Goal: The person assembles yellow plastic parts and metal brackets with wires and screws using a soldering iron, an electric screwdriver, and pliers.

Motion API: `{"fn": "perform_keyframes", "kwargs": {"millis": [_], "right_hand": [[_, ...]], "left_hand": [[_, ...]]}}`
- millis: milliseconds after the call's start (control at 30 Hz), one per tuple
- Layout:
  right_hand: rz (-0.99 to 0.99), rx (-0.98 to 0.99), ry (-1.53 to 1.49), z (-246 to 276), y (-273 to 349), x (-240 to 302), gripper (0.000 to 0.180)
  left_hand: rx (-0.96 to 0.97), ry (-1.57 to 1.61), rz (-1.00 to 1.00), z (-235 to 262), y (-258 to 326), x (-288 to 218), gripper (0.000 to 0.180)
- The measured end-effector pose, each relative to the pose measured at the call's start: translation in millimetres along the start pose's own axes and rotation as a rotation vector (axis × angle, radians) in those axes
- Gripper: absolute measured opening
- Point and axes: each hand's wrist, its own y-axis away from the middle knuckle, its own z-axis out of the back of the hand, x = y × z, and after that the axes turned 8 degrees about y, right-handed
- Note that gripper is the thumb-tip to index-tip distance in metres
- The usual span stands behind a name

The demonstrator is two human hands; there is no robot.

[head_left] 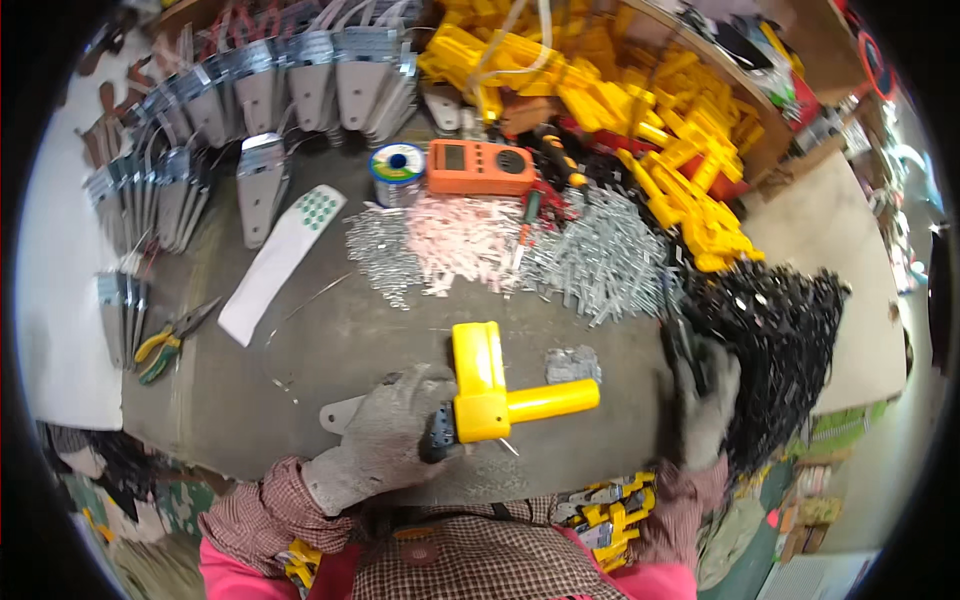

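Note:
My left hand, in a grey glove, is closed around a yellow plastic housing with a handle sticking out to the right. A grey metal plate shows beyond the same hand on its left. A thin metal pin or screw pokes out below the housing. My right hand, also gloved and somewhat blurred, is closed on a dark, long, narrow object. It is beside a heap of black parts at the right of the table.
Piles of small silver pieces and pale pink strips lie mid-table. Behind them are an orange multimeter and a solder spool. Yellow housings fill the back right, metal plates the left. Pliers lie at left.

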Motion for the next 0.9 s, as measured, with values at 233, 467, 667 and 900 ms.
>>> {"fn": "perform_keyframes", "kwargs": {"millis": [233, 467, 667, 900], "right_hand": [[-0.170, 0.156, -0.461, 21, -5, -76, 0.057], [-0.168, 0.141, -2.341, -5, -19, 52, 0.053], [-0.352, -0.140, -2.508, -42, -1, 77, 0.031], [-0.305, -0.096, -2.498, -43, -1, 84, 0.031]], "left_hand": [[0.039, 0.062, -0.043, -16, -7, -8, 0.065], [0.051, 0.061, -0.036, -12, -11, -9, 0.060], [0.206, 0.068, 0.144, -9, -17, -15, 0.063], [0.267, 0.022, 0.203, -9, -17, -12, 0.066]]}}
